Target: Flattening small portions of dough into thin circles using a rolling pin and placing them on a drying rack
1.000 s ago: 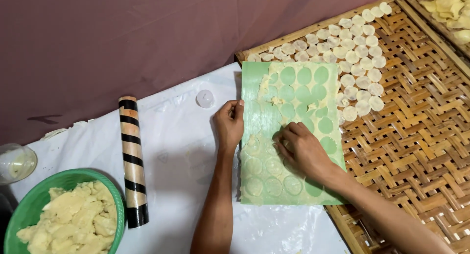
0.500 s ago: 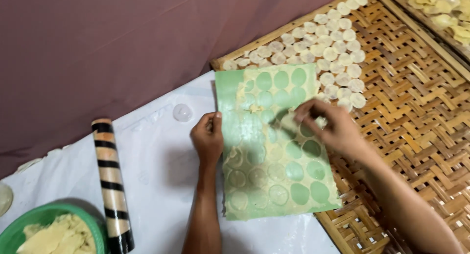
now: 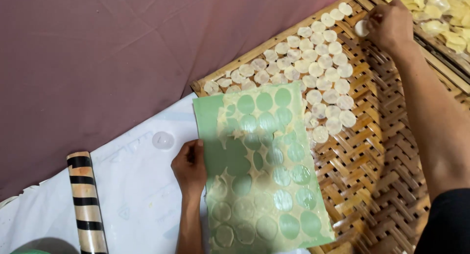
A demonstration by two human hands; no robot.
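A dull purple cloth [image 3: 98, 53] covered the far left of the scene. To the right lay a large woven bamboo tray [image 3: 387, 185], running from the far edge down to the near right corner. A white plastic sheet [image 3: 137, 195] covered the worktop at the near left, its right edge meeting the tray.

A green mat [image 3: 259, 171] lay partly on the white sheet and partly over the left rim of the tray. A thin layer of pale dough [image 3: 245, 224] clung to it, cut full of round holes through which the green showed; several cut rounds sat uncollected at the near end.

On the far part of the tray, rows of thin pale dough discs [image 3: 313, 68] lay side by side, some overlapping, from the far left rim toward the far right.

A rolling pin with black and tan bands [image 3: 87, 205] lay on the white sheet at the near left, well apart from the mat.

The left hand [image 3: 190, 167] rested at the left edge of the mat, its grip pressed flat against the mat's border, fingers together. The right hand [image 3: 389, 24] reached to the far right of the tray, its grip pinching a single dough disc [image 3: 361, 28] just beside the end of the rows.

A small clear round cutter [image 3: 163, 139] sat on the white sheet, near the left hand.
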